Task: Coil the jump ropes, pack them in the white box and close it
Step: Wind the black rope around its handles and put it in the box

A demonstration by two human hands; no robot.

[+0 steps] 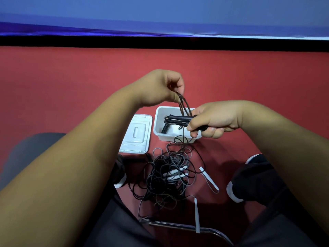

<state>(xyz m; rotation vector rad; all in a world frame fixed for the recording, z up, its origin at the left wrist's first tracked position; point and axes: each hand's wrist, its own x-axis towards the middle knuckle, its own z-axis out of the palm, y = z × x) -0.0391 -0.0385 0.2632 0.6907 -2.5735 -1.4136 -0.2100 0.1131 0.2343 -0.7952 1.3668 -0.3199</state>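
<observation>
Underfoot, red floor (71, 77) bears the white box (159, 120).

Head view looks steeply down (wide-angle); near the floor (249, 77).

Dim, even light, blue cast along the top. Your forearms (71, 166) darken toward the lower corners. Soft shadows pool on the red floor (222, 166) near your shoes (252, 177). Black strip (160, 42) bows: wide-angle distortion. Lower edge soft.
</observation>
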